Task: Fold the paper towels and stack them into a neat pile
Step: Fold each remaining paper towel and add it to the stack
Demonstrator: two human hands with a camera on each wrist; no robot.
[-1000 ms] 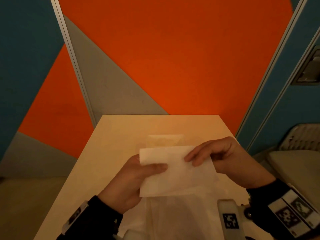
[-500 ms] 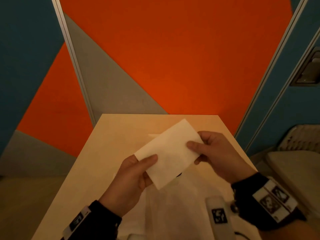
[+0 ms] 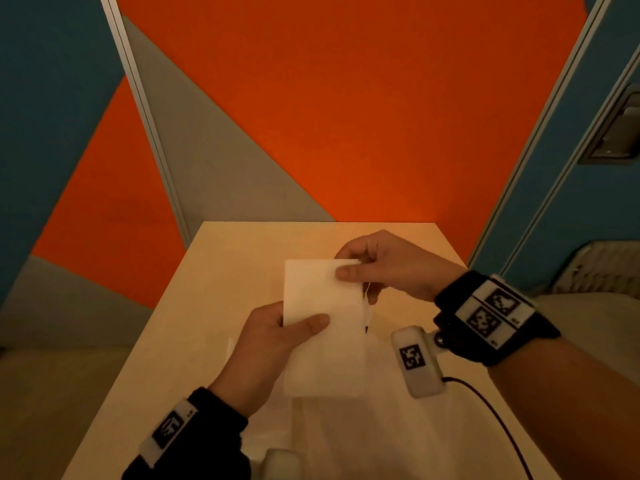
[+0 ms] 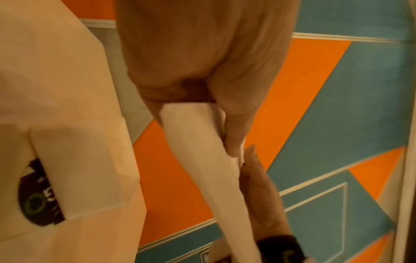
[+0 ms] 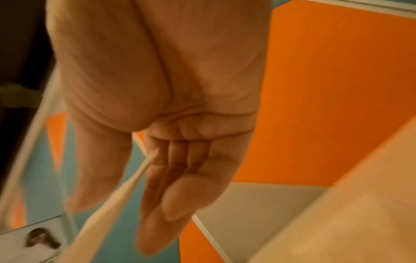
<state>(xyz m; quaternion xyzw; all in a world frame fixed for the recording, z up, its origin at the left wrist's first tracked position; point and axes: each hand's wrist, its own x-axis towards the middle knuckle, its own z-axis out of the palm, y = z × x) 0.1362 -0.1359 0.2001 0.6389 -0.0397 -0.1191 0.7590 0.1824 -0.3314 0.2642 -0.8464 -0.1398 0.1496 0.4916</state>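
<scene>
- Head view: folded paper towel held up over the desk, long edge running away from me.
- My left hand pinches its near left corner, thumb on top.
- My right hand pinches the far right corner, fingers behind the sheet.
- More towels lie flat on the desk below.
- Judgement: light, limp, tears easily; grip the corners, keep it taut.

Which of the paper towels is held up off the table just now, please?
The folded paper towel, pinched by the left hand and right hand. The other paper towels lie flat on the table beneath it.
</scene>
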